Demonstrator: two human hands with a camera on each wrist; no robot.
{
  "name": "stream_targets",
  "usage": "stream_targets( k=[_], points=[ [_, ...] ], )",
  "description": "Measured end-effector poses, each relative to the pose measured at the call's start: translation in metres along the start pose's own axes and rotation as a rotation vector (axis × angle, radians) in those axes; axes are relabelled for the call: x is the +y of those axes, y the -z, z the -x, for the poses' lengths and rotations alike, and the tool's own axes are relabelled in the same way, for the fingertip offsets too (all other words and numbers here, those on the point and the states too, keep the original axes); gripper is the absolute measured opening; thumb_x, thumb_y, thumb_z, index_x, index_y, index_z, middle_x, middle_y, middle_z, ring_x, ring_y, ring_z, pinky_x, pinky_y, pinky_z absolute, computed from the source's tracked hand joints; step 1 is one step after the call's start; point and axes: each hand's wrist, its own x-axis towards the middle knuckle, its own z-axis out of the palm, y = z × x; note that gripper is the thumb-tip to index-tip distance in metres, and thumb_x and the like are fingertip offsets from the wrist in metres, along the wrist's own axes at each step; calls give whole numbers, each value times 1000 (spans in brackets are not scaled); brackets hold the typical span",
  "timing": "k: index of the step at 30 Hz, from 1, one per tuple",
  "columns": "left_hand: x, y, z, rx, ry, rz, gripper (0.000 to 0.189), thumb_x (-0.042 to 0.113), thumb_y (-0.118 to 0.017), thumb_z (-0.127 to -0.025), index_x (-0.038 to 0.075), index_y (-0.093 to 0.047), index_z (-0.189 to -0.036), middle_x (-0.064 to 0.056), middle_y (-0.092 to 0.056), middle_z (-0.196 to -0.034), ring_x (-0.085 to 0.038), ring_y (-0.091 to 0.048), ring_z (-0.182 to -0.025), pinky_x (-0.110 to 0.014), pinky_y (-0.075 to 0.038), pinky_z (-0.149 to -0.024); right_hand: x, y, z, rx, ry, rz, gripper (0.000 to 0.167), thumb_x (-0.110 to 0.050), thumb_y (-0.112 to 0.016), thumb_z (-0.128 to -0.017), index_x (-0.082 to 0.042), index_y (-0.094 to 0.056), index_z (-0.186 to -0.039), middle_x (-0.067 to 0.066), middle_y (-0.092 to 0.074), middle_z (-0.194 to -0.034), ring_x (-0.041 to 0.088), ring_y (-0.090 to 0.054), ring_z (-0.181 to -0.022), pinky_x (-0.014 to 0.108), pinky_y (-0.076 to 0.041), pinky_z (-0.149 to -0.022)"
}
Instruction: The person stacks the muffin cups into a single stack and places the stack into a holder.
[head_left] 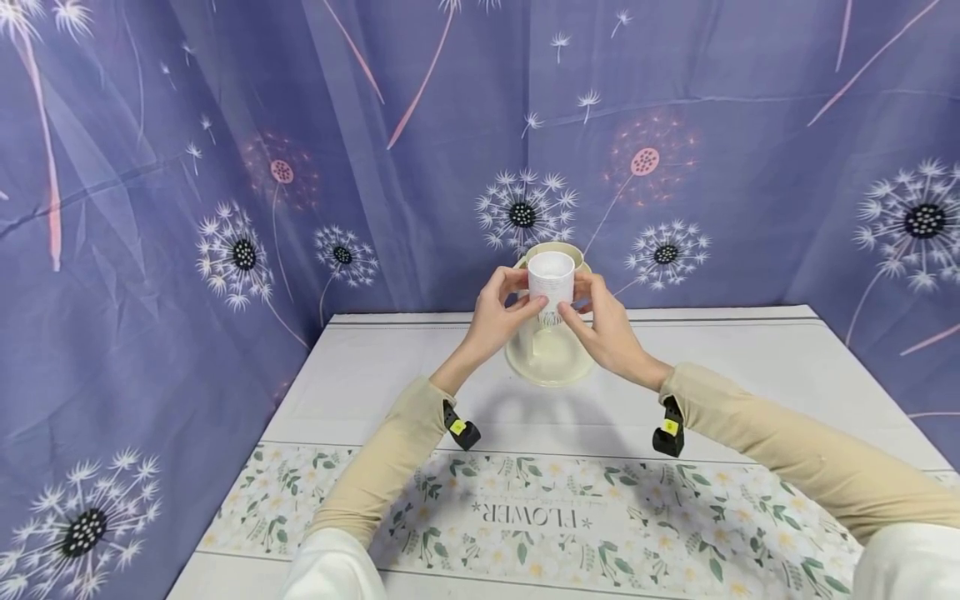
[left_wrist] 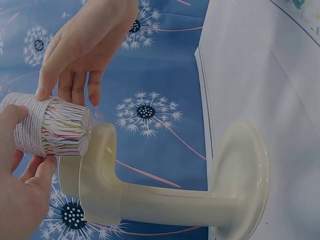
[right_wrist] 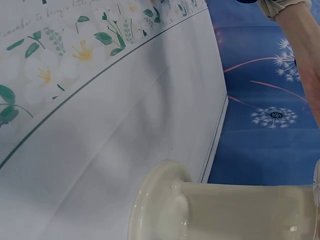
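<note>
A stack of nested white paper cups [head_left: 551, 282] with colourful wavy streaks [left_wrist: 62, 127] is held up between both hands. From the left side, the left hand [head_left: 497, 315] grips it with curled fingers and thumb. Opposite, the right hand [head_left: 609, 329] pinches the stack between thumb and fingers. Just beyond and below is a cream stand [left_wrist: 165, 205] with a round base, an upright post and a curved holder on top. In the left wrist view the stack's bottom end is close to that holder. The right wrist view mostly misses the grip; the stand's post [right_wrist: 245, 210] fills its lower edge.
The stand's round base [head_left: 551, 375] rests on a table with a white cloth [head_left: 390, 375], which has a printed flower band [head_left: 532, 517]. A blue dandelion-patterned curtain [head_left: 420, 208] hangs behind and to the sides. Black straps with small devices [head_left: 669, 427] are on the wrists.
</note>
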Motion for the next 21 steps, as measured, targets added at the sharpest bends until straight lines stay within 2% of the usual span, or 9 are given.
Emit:
stream_targets(
  k=[10,18,21],
  points=[
    [4,0,-4,15,-29,-11,44,-1,-66,-89,-9,-46,-127,-27,-52,-130,-39,-53,-121,-44,-45,-108,0,3,-7,22,1,28,47,-13,-57,-97,4,-36,-135,22,-55,-122,32,-59,-102,43,-53,-79],
    [-19,0,-21,77,-60,-7,45,3,-70,-87,-3,-53,-129,-21,-57,-131,-32,-58,-119,-32,-49,-103,1,7,-16,49,11,29,46,-12,-57,-97,5,-37,-134,23,-58,-118,30,-60,-98,40,-52,-75],
    [-20,-2,-25,97,-81,-14,45,5,-71,-87,0,-55,-128,-20,-60,-129,-30,-59,-117,-31,-50,-102,1,8,-18,59,6,26,46,-12,-57,-97,5,-37,-135,23,-58,-117,31,-60,-98,40,-52,-76]
  ],
)
